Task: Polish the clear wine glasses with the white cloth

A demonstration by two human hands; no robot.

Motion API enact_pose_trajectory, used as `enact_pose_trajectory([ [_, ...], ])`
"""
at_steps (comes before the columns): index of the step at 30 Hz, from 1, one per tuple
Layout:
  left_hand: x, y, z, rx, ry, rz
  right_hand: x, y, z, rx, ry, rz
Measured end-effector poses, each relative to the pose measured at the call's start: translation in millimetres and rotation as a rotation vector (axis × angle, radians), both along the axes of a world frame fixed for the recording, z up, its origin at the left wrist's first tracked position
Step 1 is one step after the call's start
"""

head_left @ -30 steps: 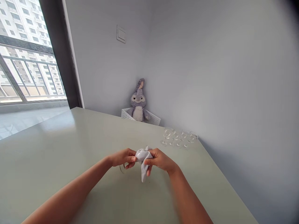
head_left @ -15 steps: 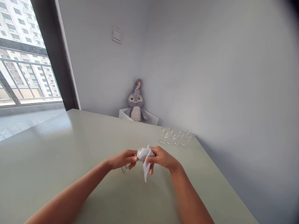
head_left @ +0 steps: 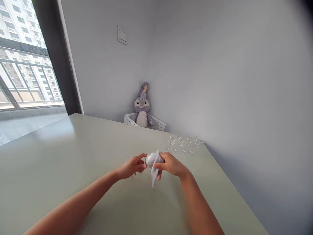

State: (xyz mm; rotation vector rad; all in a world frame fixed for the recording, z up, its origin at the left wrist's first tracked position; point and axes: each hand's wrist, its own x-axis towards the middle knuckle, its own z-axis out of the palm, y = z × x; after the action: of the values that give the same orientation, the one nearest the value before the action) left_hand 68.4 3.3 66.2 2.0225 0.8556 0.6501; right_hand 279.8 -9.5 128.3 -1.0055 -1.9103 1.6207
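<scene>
A small clear glass (head_left: 149, 160) is held on its side above the table, its bowl filled with pale cloth. My left hand (head_left: 134, 166) grips it from the left, with the foot partly hidden below the fingers. My right hand (head_left: 168, 164) is closed on the whitish cloth (head_left: 154, 171), part of which is inside the bowl while a pointed end hangs down. Several clear stemmed glasses (head_left: 172, 139) stand in a group near the table's far right edge.
The pale green table (head_left: 97, 143) reaches a grey wall on the right. Behind its far edge, a grey plush rabbit (head_left: 142, 107) sits in a white perforated basket (head_left: 160, 125). A window with a railing is at the left.
Both hands have shifted slightly right and up with the glass and cloth. Less of the glass's foot shows below my left hand.
</scene>
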Motion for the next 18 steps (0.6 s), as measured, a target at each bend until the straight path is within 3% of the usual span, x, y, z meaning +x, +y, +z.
enact_pose_trajectory([
  [2,-2.6,-0.6,3.4,-0.225,-0.084,-0.274,7.5,-3.8,6.9,-0.016,-0.022,0.096],
  [3,-2.3,-1.5,4.3,-0.262,-0.096,-0.315,10.2,-4.2,8.6,-0.017,-0.026,0.106],
  [5,1.3,-3.6,3.5,-0.142,-0.064,-0.139,11.5,-2.0,7.9,0.011,-0.014,0.022],
  [8,7.4,-4.8,-4.0,0.323,0.058,0.256,3.0,3.9,-1.0,0.039,0.065,-0.185],
  [10,7.8,-3.1,-9.3,0.541,0.138,0.364,-5.7,5.5,-7.7,0.013,0.111,-0.234],
  [12,4.8,-0.5,-11.4,0.582,0.175,0.398,-11.9,4.6,-11.8,-0.011,0.097,-0.198],
  [15,-0.4,1.4,-7.5,0.427,0.121,0.361,-11.4,1.7,-11.5,-0.002,0.003,-0.117],
  [18,-1.2,0.2,-2.5,0.007,-0.070,0.160,-1.2,0.0,-5.0,0.008,-0.075,-0.028],
])
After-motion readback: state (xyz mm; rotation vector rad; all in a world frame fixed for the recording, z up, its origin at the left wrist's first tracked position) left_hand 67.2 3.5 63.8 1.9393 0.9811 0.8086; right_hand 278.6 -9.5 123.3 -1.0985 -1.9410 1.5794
